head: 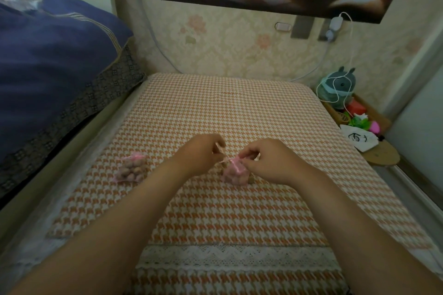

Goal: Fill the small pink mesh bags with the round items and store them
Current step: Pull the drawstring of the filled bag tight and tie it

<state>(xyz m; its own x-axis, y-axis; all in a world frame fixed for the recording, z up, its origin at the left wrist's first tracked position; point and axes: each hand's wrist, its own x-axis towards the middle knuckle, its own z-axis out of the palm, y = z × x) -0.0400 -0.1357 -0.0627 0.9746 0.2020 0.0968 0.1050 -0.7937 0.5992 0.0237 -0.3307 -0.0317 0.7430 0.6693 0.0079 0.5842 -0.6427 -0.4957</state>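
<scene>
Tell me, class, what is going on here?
A person seems to be drawing a filled pink bag shut on the cloth. The left hand pinches its ribbon; the right hand pinches the bag's neck. A second bag, filled and gathered at the top, lies to the left.

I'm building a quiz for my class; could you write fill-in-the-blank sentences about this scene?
1. The left hand and right hand pinch the drawstring of a ____ mesh bag.
2. A second, filled bag lies on the person's ____ side.
3. The houndstooth cloth holds ____ bags.
Missing: pink, left, two.
</scene>
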